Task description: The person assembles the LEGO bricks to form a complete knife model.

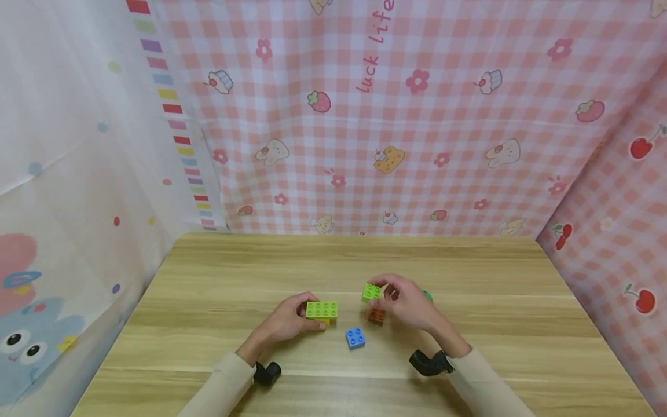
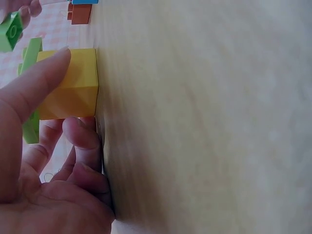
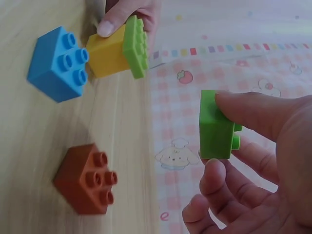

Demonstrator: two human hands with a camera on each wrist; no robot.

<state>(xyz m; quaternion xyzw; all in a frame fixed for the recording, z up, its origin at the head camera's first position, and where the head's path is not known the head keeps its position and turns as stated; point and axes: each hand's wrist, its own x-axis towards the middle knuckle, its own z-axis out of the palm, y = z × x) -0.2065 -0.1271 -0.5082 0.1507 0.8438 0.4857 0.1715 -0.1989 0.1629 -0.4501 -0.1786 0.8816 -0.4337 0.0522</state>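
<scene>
My left hand (image 1: 283, 320) grips a yellow brick (image 2: 70, 84) that stands on the wooden table (image 1: 219, 289), with a flat light-green brick (image 1: 321, 310) stacked on top of it. The same stack shows in the right wrist view as the yellow brick (image 3: 107, 54) under the green plate (image 3: 135, 46). My right hand (image 1: 403, 301) pinches a small green brick (image 1: 371, 292) between thumb and fingers, lifted off the table; the small green brick (image 3: 214, 125) is clear in the right wrist view.
A blue brick (image 1: 355, 337) and a brown-orange brick (image 1: 376, 316) lie loose on the table between my hands. A green object (image 1: 428, 296) is partly hidden behind my right hand. Pink checked cloth (image 1: 417, 116) walls the table on the far and right sides.
</scene>
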